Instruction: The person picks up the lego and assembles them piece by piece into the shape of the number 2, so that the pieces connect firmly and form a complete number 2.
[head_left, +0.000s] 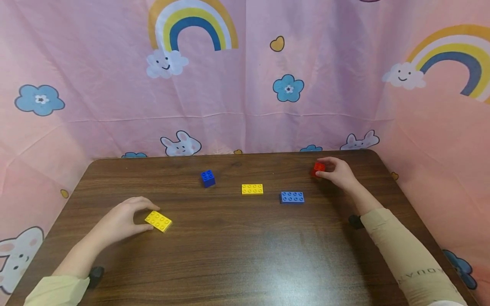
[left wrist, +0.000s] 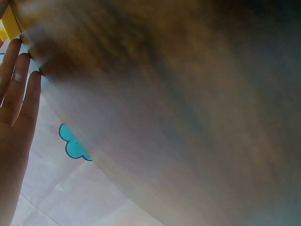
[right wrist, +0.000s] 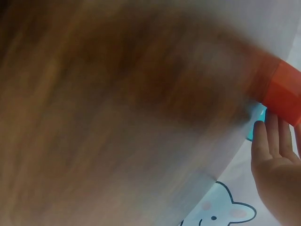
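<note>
A yellow toy building brick [head_left: 158, 221] lies at an angle on the left of the table, between the thumb and fingertips of my left hand [head_left: 124, 219]. The brick's corner [left wrist: 9, 23] shows at the upper left of the left wrist view, beside outstretched fingers [left wrist: 19, 84]. At the far right, my right hand [head_left: 338, 172] pinches a small red brick [head_left: 319, 167] between thumb and index finger. In the right wrist view the same red brick [right wrist: 286, 92] stands above the other fingers [right wrist: 273, 139]. Exact finger contact on the yellow brick is hard to see.
Between the hands on the brown wooden table [head_left: 229, 246] lie a small dark blue brick [head_left: 208, 179], a flat yellow brick [head_left: 252, 189] and a longer blue brick [head_left: 292, 197]. A pink printed curtain [head_left: 245, 93] hangs behind the far edge and along the sides.
</note>
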A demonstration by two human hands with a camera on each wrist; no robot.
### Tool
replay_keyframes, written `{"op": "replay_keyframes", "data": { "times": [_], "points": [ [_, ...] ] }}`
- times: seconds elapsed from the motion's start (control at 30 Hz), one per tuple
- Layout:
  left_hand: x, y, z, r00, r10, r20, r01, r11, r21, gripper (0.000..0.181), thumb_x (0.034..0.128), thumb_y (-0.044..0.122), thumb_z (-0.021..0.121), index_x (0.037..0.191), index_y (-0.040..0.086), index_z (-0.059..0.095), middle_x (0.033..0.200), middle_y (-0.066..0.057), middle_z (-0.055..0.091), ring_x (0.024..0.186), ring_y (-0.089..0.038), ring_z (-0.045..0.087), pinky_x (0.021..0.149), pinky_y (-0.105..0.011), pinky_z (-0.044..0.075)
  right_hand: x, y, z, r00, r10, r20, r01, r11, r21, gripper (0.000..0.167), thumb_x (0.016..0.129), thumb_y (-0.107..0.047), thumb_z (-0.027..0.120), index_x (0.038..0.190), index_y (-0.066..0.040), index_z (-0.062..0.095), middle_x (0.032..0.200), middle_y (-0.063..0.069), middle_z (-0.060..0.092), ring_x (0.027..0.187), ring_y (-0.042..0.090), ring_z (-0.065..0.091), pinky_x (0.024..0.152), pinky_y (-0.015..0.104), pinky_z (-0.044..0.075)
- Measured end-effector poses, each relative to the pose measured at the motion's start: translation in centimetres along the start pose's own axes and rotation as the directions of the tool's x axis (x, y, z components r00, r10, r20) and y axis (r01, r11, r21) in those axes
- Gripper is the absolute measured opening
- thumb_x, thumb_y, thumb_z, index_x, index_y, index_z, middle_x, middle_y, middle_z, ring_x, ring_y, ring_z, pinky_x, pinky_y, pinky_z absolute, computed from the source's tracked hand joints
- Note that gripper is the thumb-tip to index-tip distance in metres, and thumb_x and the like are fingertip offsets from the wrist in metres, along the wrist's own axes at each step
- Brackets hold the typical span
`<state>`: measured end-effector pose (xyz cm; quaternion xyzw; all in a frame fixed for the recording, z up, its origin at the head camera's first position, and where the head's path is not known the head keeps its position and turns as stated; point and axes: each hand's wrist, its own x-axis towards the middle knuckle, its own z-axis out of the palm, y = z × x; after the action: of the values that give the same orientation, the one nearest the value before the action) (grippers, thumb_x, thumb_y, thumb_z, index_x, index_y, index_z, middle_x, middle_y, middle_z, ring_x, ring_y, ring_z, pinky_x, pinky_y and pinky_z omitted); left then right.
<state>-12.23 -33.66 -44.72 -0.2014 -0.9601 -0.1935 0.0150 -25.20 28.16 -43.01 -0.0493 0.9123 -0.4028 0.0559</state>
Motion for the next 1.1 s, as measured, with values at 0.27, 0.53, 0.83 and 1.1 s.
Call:
{"op": "replay_keyframes", "data": {
  "times": [0.27, 0.53, 0.83, 1.1],
  "points": [
    [0.1, -0.2, 0.0, 1.000, -0.002, 0.016, 0.002, 1.000, -0.008, 0.044, 0.0730, 0.012, 0.098, 0.113, 0.014, 0.080, 0.115, -0.004, 0.075, 0.113, -0.035, 0.069, 0.099, -0.060, 0.057, 0.1, 0.4, 0.1, 1.000, 0.009, -0.010, -0.009, 1.000, -0.025, 0.046, 0.100, -0.013, 0.074, 0.140, 0.006, 0.062, 0.137, 0.033, 0.064, 0.122, 0.046, 0.065, 0.090, 0.028, 0.052],
    [0.0, -0.1, 0.2, 1.000, 0.013, -0.002, -0.013, 1.000, -0.004, 0.043, 0.0740, 0.007, 0.096, 0.114, 0.011, 0.080, 0.116, -0.007, 0.076, 0.111, -0.036, 0.071, 0.095, -0.059, 0.059, 0.1, 0.5, 0.0, 1.000, 0.000, -0.019, -0.001, 1.000, -0.025, 0.044, 0.100, -0.013, 0.073, 0.138, 0.007, 0.063, 0.135, 0.034, 0.065, 0.118, 0.046, 0.066, 0.088, 0.026, 0.051],
    [0.3, 0.7, 0.4, 1.000, 0.028, -0.002, -0.028, 1.000, 0.009, 0.040, 0.0758, 0.005, 0.094, 0.113, 0.009, 0.081, 0.114, -0.007, 0.076, 0.108, -0.034, 0.072, 0.092, -0.056, 0.061, 0.0, -0.4, -0.2, 1.000, 0.000, -0.010, 0.000, 1.000, 0.002, 0.045, 0.102, -0.015, 0.072, 0.141, 0.005, 0.062, 0.140, 0.032, 0.063, 0.123, 0.046, 0.063, 0.106, 0.052, 0.054],
    [0.9, 1.4, 0.8, 1.000, 0.029, 0.005, -0.029, 0.999, 0.017, 0.037, 0.0757, 0.011, 0.096, 0.110, 0.011, 0.081, 0.112, -0.004, 0.077, 0.107, -0.032, 0.072, 0.091, -0.054, 0.062, -0.1, -1.0, 0.0, 0.999, -0.037, -0.019, 0.036, 0.999, -0.008, 0.044, 0.101, -0.016, 0.073, 0.138, 0.006, 0.063, 0.139, 0.033, 0.063, 0.122, 0.048, 0.064, 0.103, 0.046, 0.058]
  ]
}}
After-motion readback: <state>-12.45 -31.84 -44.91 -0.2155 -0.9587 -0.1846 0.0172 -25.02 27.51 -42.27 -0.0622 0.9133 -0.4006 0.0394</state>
